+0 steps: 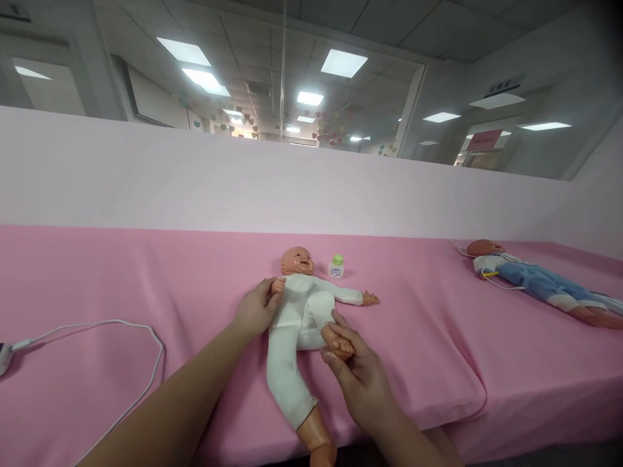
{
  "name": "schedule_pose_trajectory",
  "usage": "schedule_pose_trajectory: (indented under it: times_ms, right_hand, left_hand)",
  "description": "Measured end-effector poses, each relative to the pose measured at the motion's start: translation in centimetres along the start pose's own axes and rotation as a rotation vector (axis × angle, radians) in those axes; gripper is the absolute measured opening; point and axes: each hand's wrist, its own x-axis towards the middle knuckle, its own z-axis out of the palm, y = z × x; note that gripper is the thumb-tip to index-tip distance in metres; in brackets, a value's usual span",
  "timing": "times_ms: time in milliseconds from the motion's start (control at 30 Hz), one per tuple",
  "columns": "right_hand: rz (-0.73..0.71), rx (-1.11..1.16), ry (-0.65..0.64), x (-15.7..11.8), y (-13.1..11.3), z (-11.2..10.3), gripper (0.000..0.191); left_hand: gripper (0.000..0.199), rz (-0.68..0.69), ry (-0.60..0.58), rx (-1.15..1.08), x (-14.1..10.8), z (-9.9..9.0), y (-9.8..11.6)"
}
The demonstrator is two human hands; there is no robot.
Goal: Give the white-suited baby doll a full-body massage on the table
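Note:
A baby doll (pixel 292 299) with a white cloth body lies on its back on the pink sheet (pixel 418 363), its head toward the wall. My left hand (pixel 256 309) is closed around the doll's hand at its side. In my right hand (pixel 361 376) is the doll's foot (pixel 339 342), with that leg bent up toward the belly. The doll's other leg stretches toward the near edge of the table. Its free arm reaches out sideways on the sheet. Beside the doll's head stands a small clear bottle (pixel 335 266) with a green cap.
A second doll (pixel 530 275) in blue and white clothes lies at the far right, with a thin white tube on it. A white cable (pixel 158 350) curves across the sheet at left from a white device (pixel 4 358). Behind is a low white wall (pixel 233 188) topped by glass.

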Motion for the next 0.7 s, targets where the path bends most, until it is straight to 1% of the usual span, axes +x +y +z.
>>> schedule_pose_trajectory:
  times_ms: [67,167,233,300,367,433,500,567,600,633,700]
  right_hand:
    - [-0.009,-0.031,0.011,-1.7,-0.6,-1.1,0.042]
    - [-0.045,-0.13,-0.002,-4.2,-1.0,-3.0,0.04]
    - [-0.066,-0.233,-0.018,-5.6,-1.3,-4.2,0.04]
    - [-0.082,-0.315,-0.06,-6.5,-1.4,-5.2,0.041]
    - [-0.105,-0.35,-0.119,-7.1,-1.5,-5.5,0.041]
    - [-0.11,-0.337,-0.145,-7.7,-1.2,-5.0,0.04]
    - [-0.082,-0.295,-0.114,-8.3,-0.6,-4.1,0.039]
    - [-0.044,-0.246,-0.07,-8.8,0.0,-3.2,0.038]
    - [-0.028,-0.227,-0.058,-8.9,0.2,-3.0,0.038]
    - [-0.021,-0.214,-0.068,-8.9,0.2,-2.9,0.039]
    - [-0.018,-0.211,-0.099,-8.5,-0.5,-3.2,0.04]
  left_hand:
    - [0.042,-0.106,0.091,-0.087,0.3,-0.4,-0.7]
    - [0.049,-0.255,0.213,-0.224,1.1,-0.9,-2.3]
    - [0.051,-0.363,0.261,-0.371,1.6,-1.0,-3.4]
    - [0.049,-0.488,0.313,-0.557,2.1,-1.0,-4.1]
    - [0.045,-0.597,0.352,-0.723,2.5,-1.0,-4.4]
    - [0.043,-0.663,0.361,-0.821,2.8,-1.1,-4.4]
    - [0.044,-0.691,0.367,-0.853,2.9,-1.3,-4.4]
    - [0.046,-0.703,0.371,-0.83,2.8,-1.4,-4.3]
    - [0.047,-0.688,0.368,-0.799,2.6,-1.5,-4.1]
    - [0.047,-0.65,0.363,-0.75,2.5,-1.5,-3.9]
    - [0.046,-0.525,0.341,-0.586,1.9,-1.6,-3.2]
